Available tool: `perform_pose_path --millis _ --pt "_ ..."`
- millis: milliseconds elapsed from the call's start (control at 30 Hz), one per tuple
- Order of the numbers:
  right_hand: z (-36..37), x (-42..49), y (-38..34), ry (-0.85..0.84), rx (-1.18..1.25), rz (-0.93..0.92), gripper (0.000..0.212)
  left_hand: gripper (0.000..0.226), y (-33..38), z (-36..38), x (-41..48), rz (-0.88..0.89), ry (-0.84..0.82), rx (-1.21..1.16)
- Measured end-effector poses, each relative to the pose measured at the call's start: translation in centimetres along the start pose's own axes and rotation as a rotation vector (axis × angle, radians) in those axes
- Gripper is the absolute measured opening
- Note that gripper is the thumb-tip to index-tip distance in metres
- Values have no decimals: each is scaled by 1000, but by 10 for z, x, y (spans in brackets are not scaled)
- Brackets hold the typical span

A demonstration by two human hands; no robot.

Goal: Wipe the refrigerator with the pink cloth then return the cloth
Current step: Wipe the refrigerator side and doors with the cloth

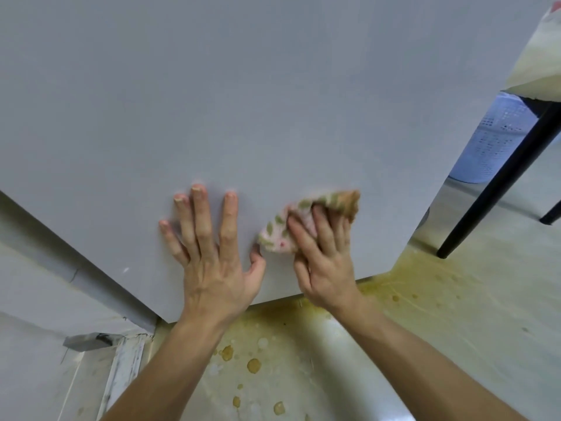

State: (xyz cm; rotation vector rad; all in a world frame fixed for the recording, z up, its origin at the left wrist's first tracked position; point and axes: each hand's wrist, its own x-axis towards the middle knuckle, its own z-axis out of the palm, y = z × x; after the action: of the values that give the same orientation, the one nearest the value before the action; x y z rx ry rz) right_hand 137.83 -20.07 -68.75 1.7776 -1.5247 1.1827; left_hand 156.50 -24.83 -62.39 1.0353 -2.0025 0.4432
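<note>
Two hands are on the refrigerator (243, 101), both low on its grey panel near the bottom edge. My left hand (209, 253) lies flat against the panel with its fingers spread and straight. It holds nothing, and I judge it is only bracing. My right hand (321, 256) is just beside it, toward the panel's lower right corner. Its fingers lie nearly straight over the pink cloth (279, 235) and press it against the surface. That hand is blurred, so I cannot tell whether the thumb also pinches a fold.

I judge the wiping to be under way, not finished. The cloth is in contact with the panel, but nothing shows which parts have already been covered. The panel has no marks I can make out apart from a small pale fleck near its lower left edge. The return of the cloth is not yet done, and its resting place is not in view.

The cloth is bunched into a rough wedge. Its long axis runs diagonally, from a lower end near my left thumb up to a browner tip that points toward the panel's right edge.
</note>
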Motion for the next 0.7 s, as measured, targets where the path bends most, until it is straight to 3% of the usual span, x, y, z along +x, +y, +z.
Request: perform_pose_path --millis 167,300,400,500,600,700 --pt "18 -102 23 -354 -159 -87 68 109 2 -1 -1 5 -15 29" --pt "2 -93 27 -405 -122 -87 74 103 5 -1 0 -21 11 12" --pt "-10 -61 23 -308 -66 -67 78 98 8 -2 3 -28 49 -28" --pt "-26 3 16 -101 30 22 79 96 17 -1 10 -14 63 -50" --pt "-53 79 15 88 80 70 75 93 31 1 21 -16 93 -66" --pt "-57 100 20 233 47 64 67 94 43 1 31 -15 103 -80"
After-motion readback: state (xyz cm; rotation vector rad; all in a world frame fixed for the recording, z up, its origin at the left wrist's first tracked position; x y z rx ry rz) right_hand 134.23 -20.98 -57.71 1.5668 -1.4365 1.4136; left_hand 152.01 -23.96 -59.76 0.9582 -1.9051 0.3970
